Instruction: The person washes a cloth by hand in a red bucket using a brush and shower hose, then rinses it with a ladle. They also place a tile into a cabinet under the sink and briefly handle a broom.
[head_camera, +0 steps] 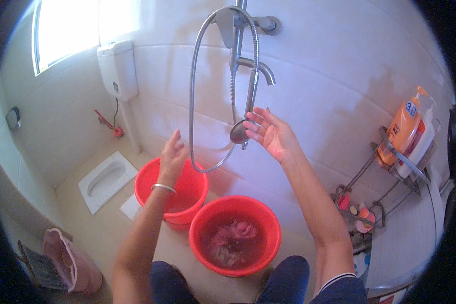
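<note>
My left hand (173,157), with a bangle at the wrist, is raised above the rear red plastic basin (141,182) and holds nothing. Beside the handheld shower head (238,132), my right hand (269,135) is up with its fingers apart and slightly curled; whether it touches the shower head cannot be told. The shower head hangs down on its looped metal hose (192,95). Between my knees stands a second red plastic basin (275,237), where pinkish wet cloth (235,231) lies in dark water.
A squat toilet (108,182) is set in the floor at left. The tap spout (268,72) juts from the wall ahead. At right, a wire rack (402,155) holds an orange pump bottle (401,125). A pink bin (79,266) stands at lower left beside a dark-bristled brush or broom (43,264).
</note>
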Motion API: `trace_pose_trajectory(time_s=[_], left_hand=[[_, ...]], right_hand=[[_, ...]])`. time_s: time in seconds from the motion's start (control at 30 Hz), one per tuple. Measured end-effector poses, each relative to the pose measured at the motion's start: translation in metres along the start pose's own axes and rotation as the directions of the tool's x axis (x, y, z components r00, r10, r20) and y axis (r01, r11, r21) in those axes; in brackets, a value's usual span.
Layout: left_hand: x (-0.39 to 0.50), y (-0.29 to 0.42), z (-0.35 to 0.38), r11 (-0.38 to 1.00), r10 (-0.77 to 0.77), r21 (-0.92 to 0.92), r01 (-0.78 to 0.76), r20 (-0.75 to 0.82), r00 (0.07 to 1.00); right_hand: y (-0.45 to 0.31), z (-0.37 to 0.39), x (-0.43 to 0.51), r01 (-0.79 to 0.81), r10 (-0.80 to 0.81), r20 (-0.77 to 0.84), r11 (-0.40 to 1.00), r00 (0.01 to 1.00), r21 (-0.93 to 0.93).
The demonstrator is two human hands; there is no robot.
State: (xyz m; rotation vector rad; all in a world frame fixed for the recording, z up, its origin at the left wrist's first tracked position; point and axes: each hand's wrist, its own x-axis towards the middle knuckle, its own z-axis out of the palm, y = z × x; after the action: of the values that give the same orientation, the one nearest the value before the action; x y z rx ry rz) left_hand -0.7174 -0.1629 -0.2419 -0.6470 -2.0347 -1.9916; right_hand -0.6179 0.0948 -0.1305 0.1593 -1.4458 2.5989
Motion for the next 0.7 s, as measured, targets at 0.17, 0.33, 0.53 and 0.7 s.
trace_pose_trajectory(time_s=[0.17, 0.33, 0.53, 0.7], left_hand=[[-0.056, -0.019, 0.015, 0.973, -0.127, -0.183, 0.137, 0.064, 0.990], [-0.031, -0.006, 0.007, 0.992, -0.101, -0.080, 0.095, -0.086, 0.991], [0.011, 0.007, -0.001, 0.995, 0.058, 0.094, -0.042, -0.164, 0.985], [0.019, 0.004, 0.023, 0.994, -0.084, -0.082, 0.078, -0.069, 0.994]], right_hand=[[0.024, -0.002, -0.003, 0.018, -0.019, 0.014, 0.998, 1.000, 0.061], [0.033, 0.011, 0.023, 0.150, -0.239, -0.199, 0.913, 0.950, -0.380], [0.024, 0.026, 0.089, 0.384, -0.761, 0.007, 0.319, 0.648, -0.867], [0.035, 0.049, 0.106, 0.365, -0.532, -0.111, 0.702, 0.839, -0.611]])
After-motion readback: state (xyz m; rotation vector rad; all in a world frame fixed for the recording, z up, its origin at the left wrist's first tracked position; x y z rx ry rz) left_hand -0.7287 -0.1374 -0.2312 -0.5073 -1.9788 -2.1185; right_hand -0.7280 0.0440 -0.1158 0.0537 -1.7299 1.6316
